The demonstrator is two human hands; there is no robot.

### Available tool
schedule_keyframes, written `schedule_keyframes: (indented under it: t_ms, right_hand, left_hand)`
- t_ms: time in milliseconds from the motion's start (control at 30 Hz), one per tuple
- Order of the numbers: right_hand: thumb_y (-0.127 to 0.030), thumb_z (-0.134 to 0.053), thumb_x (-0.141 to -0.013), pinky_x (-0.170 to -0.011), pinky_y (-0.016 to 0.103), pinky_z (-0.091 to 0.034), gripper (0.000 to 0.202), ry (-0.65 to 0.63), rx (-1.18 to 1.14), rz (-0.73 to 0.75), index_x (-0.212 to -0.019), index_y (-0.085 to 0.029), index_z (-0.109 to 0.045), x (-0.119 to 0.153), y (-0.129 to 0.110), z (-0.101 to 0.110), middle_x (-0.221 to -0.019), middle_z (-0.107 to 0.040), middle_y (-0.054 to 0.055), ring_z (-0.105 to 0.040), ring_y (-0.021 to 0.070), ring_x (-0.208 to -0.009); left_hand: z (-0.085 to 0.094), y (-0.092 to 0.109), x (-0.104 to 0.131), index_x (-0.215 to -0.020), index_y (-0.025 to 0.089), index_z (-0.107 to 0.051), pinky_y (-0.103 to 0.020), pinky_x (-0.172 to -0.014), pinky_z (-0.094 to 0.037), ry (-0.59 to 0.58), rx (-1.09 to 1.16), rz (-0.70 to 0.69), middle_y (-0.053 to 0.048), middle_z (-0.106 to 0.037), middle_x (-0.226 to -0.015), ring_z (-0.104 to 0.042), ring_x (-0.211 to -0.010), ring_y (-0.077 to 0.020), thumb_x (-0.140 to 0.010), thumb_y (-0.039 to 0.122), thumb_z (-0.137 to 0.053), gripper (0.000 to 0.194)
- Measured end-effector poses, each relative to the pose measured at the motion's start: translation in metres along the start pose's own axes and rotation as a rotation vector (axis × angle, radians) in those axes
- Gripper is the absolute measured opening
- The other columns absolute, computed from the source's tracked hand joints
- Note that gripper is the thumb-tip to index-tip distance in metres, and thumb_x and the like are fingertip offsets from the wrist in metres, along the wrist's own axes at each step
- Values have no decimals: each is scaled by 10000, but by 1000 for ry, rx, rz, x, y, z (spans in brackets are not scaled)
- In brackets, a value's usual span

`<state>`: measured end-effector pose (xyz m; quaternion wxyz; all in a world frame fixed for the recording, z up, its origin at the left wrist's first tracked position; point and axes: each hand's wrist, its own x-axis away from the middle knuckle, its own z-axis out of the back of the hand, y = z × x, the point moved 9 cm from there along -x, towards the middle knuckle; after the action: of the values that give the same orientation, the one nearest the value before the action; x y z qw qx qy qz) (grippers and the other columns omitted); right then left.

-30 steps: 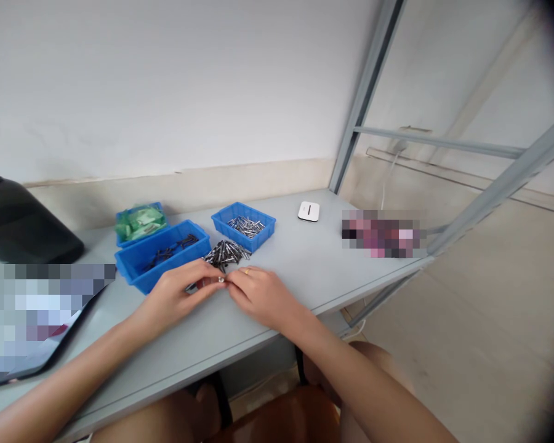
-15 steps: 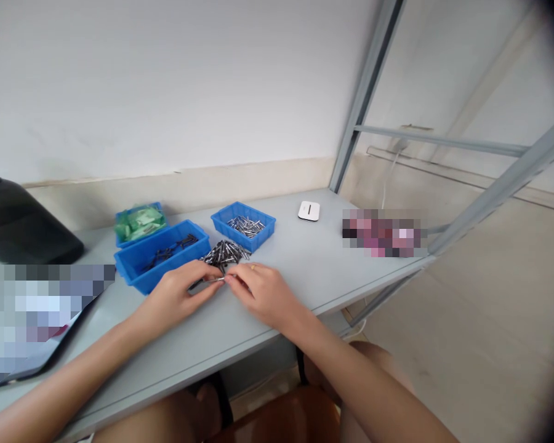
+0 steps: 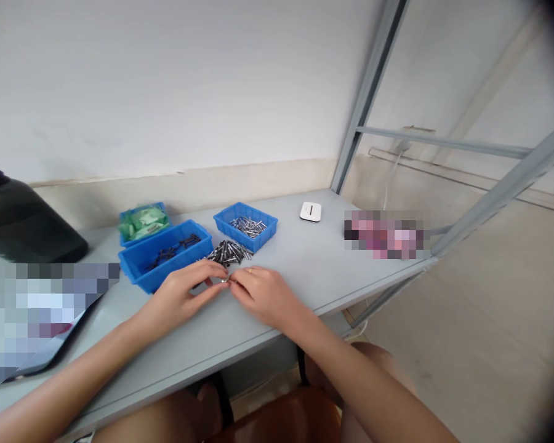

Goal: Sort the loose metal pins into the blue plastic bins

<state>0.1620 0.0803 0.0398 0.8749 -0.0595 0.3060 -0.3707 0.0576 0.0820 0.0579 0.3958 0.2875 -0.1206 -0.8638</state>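
Observation:
My left hand [image 3: 184, 294] and my right hand [image 3: 262, 296] meet fingertip to fingertip just above the table. Pinched between them is a small silver pin-like part [image 3: 224, 280], mostly covered by the fingers. Right behind the fingertips lies a loose pile of slim black-and-silver parts [image 3: 229, 251]. Beyond it, a blue bin [image 3: 253, 243] contains many silver pins [image 3: 248, 226]. Beside my left hand stands a longer blue bin [image 3: 136, 275] with dark, thin parts [image 3: 168, 253] inside.
At the back left, another blue bin [image 3: 124, 240] holds a green plastic bag [image 3: 144, 221]. A dark bottle-like container [image 3: 28, 215] stands farther left. To the right are a white square device [image 3: 311, 211], a blurred-out pink item [image 3: 383, 234] and a metal frame post [image 3: 369, 98].
The silver part shows less between my fingertips and seems turned, with the fingers slightly closer together. Otherwise the view has only shifted a little.

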Motion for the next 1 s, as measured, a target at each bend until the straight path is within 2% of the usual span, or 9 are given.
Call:
schedule_keyframes:
  t_ms: [100,267,333,600,767,1000]
  right_hand:
    - [-232,-440,-953,-690,261,-409,175,-1,-33,-25,-878,-187,-592,0,2,0,-802,-670,26,-614,162,-777]
    - [-241,-446,-945,-758,261,-446,217,64,-149,-67,-1124,-183,-555,2,5,7,-886,-693,43,-640,170,-831]
    - [-244,-440,-946,-774,260,-454,234,87,-183,-66,-1143,-179,-550,3,6,9,-892,-695,45,-644,166,-832]
    - [-241,-379,-980,-838,266,-443,233,70,-183,-31,-1033,-176,-597,2,3,7,-953,-700,56,-639,170,-914]
    - [-253,-412,-973,-767,260,-434,197,7,-94,-52,-978,-185,-596,1,4,2,-885,-693,43,-633,167,-847]
    - [-236,-441,-956,-661,251,-403,181,-57,19,30,-856,-190,-586,0,-3,-6,-787,-667,19,-613,151,-736]
  left_hand:
    - [0,-6,1,-973,201,-649,-252,-756,-519,-8,-43,49,-29,-701,-959,-644,-864,-159,-913,344,-520,201]
    - [-1,-11,1,-960,192,-655,-239,-704,-503,-15,-64,94,-24,-693,-908,-636,-802,-152,-911,351,-511,220]
    - [-3,-10,0,-953,191,-654,-239,-705,-499,-24,-63,89,-24,-689,-899,-633,-801,-153,-910,346,-509,216]
    - [-2,-2,-1,-938,192,-652,-244,-721,-492,-33,-75,52,-25,-684,-882,-628,-801,-158,-913,329,-501,205]
    - [0,-2,-1,-945,192,-651,-239,-716,-492,-19,-72,47,-26,-682,-879,-628,-794,-156,-910,319,-510,193]
    - [1,1,-2,-931,184,-643,-239,-725,-499,1,-45,4,-27,-676,-883,-622,-779,-144,-908,301,-516,173]
